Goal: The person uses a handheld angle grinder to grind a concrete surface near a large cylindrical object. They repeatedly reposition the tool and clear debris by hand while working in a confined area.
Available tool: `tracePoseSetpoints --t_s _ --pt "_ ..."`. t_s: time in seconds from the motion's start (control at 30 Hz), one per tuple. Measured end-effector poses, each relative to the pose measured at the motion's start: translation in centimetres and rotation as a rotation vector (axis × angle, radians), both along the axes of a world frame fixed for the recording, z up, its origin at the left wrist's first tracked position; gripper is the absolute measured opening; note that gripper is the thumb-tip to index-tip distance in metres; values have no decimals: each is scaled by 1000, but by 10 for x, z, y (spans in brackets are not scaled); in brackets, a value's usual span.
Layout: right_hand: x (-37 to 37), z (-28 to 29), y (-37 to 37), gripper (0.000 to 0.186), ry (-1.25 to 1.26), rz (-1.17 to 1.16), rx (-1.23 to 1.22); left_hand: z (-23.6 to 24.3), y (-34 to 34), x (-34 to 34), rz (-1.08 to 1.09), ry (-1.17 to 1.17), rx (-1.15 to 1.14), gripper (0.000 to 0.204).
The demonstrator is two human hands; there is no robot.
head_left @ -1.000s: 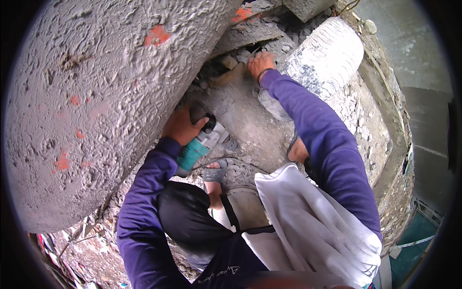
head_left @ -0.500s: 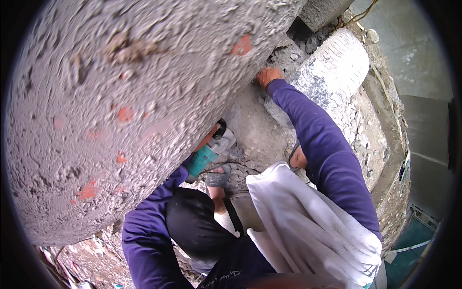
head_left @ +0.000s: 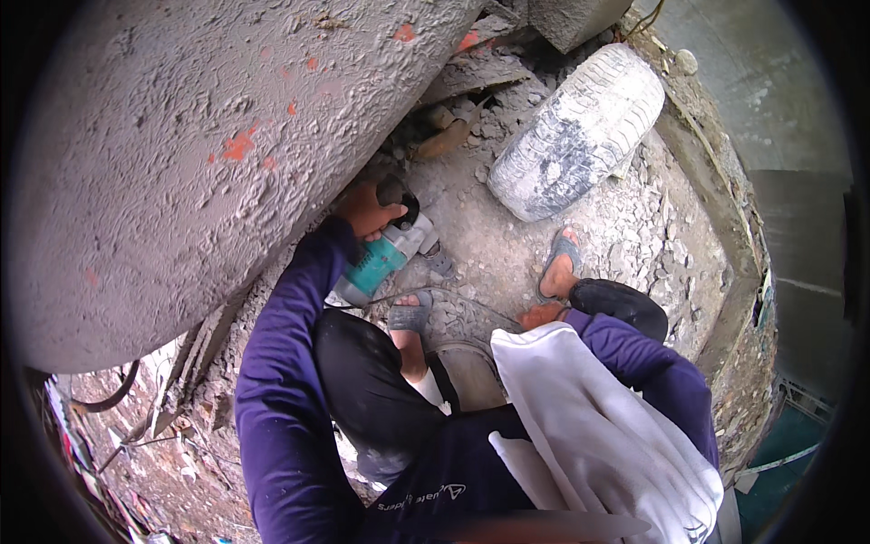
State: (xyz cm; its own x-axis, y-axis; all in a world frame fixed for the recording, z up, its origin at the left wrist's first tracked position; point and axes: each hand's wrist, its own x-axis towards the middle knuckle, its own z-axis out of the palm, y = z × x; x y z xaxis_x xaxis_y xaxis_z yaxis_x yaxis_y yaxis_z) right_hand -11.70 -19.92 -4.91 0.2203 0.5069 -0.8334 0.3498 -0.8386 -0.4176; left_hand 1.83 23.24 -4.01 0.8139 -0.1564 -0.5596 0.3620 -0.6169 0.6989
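My left hand (head_left: 367, 208) grips the top of a teal and silver power tool (head_left: 376, 265) with a black guard, low beside the rough plastered column. A black cord (head_left: 462, 301) runs from it toward my right hand (head_left: 541, 316), which is closed on the cord beside my right knee, partly behind a white cloth (head_left: 589, 408) hanging from me. My sandalled feet (head_left: 560, 263) rest on the dusty, rubble-strewn ground either side of the cord.
The plastered column (head_left: 181, 181), flecked orange, fills the upper left. A white-coated tyre (head_left: 580, 127) lies upper right among broken concrete (head_left: 662, 254) and boards (head_left: 471, 77). A concrete block (head_left: 571, 18) is at the top. A ledge (head_left: 720, 199) runs along the right, beside grey flooring (head_left: 788, 109).
My right hand has moved from the rubble beside the tyre down to the cord near my knee. My left hand, briefly half hidden behind the column, shows again on the tool.
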Motion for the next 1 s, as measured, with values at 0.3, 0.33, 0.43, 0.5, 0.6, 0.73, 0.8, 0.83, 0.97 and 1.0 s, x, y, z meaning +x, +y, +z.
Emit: tracePoseSetpoints --t_s 0.3,0.33,0.43,0.5,0.6,0.73,0.8,0.83,0.97,1.0 --pt "18 -1 5 52 -189 -1068 588 60 -73 -15 172 261 1 32" --pt "25 8 9 56 -124 -1116 557 51 -84 -27 64 244 -89 28" --pt "16 3 2 72 90 -1277 437 88 -173 -63 -88 203 -15 30" --pt "12 -5 -2 81 179 -1326 346 87 -211 -106 -20 125 -65 30" --pt "-1 -21 -15 90 292 -1415 276 53 -239 -161 221 -152 -83 25" --pt "-11 -90 -19 93 619 -1575 203 66 -246 -208 512 -45 -300 49" --pt "-26 -112 11 85 641 -1617 157 81 -241 -227 590 -12 -330 38" --pt "-32 -133 20 81 726 -1636 217 89 -237 -233 622 4 -352 32" --pt "-62 -193 57 67 950 -1672 442 76 -209 -263 590 141 -523 27" --pt "-71 -196 68 65 973 -1677 489 73 -205 -274 621 142 -544 26"
